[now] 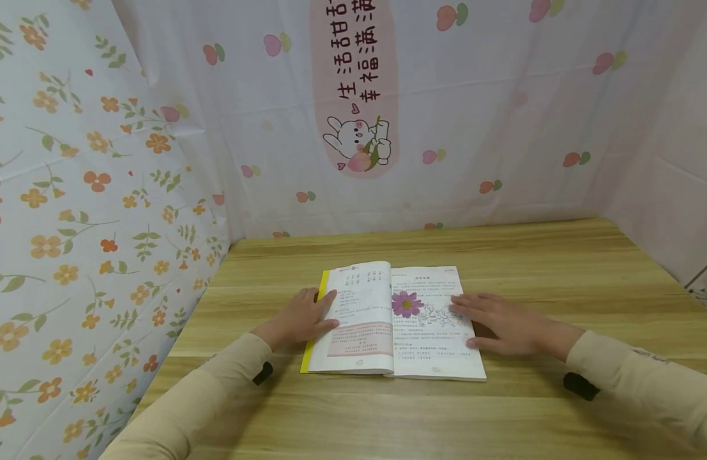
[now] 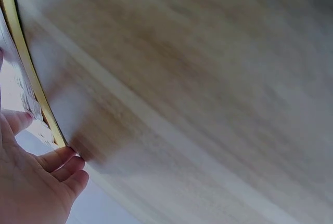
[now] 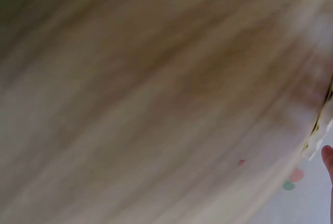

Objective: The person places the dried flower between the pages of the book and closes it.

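An open book (image 1: 361,310) lies on the table, its yellow cover edge (image 1: 308,348) showing along the left side. A purple flower with a yellow centre (image 1: 407,305) is on the upper part of the right-hand page, beside a line drawing. My left hand (image 1: 298,318) rests at the book's left edge, thumb and index finger extended onto the page. In the left wrist view, other fingertips (image 2: 77,181) touch the yellow edge. My right hand (image 1: 502,321) lies at the right edge, its fingers extended over the page. Only one fingertip (image 3: 327,156) shows in the right wrist view.
The wood-grain table (image 1: 439,415) spreads out around the book. Behind it hangs a pale curtain (image 1: 474,128) with hearts and a rabbit picture. A floral cloth (image 1: 89,211) hangs along the left side.
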The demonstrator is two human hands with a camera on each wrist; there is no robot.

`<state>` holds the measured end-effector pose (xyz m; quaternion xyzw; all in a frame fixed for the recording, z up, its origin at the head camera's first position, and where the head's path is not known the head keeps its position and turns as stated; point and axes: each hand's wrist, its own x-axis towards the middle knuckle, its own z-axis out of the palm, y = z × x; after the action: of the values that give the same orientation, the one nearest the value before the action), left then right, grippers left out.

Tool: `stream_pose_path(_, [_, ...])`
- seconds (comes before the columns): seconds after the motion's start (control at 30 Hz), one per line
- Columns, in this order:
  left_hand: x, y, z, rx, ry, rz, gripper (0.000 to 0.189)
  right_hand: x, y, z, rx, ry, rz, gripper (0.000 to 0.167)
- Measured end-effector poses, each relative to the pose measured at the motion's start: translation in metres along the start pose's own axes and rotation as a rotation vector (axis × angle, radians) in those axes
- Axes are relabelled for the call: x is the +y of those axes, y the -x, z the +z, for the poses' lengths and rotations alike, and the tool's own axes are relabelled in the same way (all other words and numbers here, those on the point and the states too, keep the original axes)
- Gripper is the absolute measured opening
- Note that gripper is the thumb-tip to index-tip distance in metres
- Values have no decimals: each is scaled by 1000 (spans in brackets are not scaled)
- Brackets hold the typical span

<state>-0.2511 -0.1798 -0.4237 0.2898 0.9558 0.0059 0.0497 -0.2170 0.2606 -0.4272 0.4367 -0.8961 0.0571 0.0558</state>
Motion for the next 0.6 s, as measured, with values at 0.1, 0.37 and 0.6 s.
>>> stream_pose_path(0.1, [0, 0, -2, -14, 62, -29, 74, 2, 2, 3, -14, 36, -12, 68])
stream_pose_path(0.37, [0, 0, -2, -22, 180, -93, 75, 6, 4, 4, -20, 113, -86, 69])
stream_pose_path(0.6, [1, 0, -5, -21, 254, -130, 76, 6, 3, 3, -39, 120, -104, 69])
